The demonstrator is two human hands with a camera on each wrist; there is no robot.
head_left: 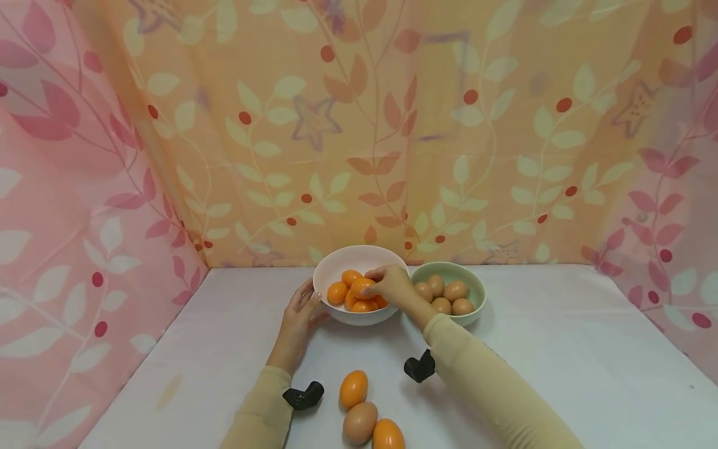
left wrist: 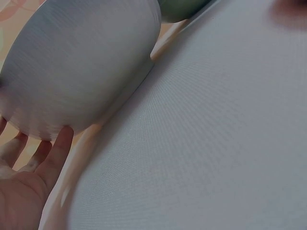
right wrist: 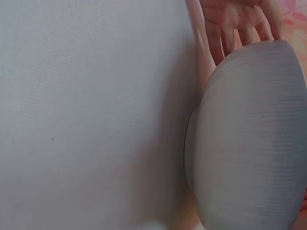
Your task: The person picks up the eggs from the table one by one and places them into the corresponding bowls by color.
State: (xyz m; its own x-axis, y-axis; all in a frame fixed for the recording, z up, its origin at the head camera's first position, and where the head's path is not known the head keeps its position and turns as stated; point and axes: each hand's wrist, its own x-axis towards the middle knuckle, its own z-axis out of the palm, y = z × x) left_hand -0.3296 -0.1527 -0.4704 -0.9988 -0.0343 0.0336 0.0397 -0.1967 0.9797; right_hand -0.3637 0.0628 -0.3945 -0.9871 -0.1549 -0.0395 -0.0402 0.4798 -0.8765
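A white bowl (head_left: 361, 318) holding several orange eggs (head_left: 337, 293) stands at the back of the table. My left hand (head_left: 298, 321) rests against the bowl's left side; its spread fingers (left wrist: 60, 153) touch the outer wall in the left wrist view. Over the bowl's right rim reaches my right hand (head_left: 392, 287), pinching an orange egg (head_left: 363, 288) between thumb and fingers just above the others. The right wrist view shows the bowl's outer wall (right wrist: 249, 139) and the left hand (right wrist: 237, 21) on its far side; the pinched egg is hidden there.
Right beside the white bowl, a green bowl (head_left: 478, 290) holds several brown eggs (head_left: 455, 290). Nearer me on the white table (head_left: 561, 349) lie a brown egg (head_left: 360, 423) and two orange eggs (head_left: 354, 389). A patterned curtain (head_left: 359, 125) hangs behind.
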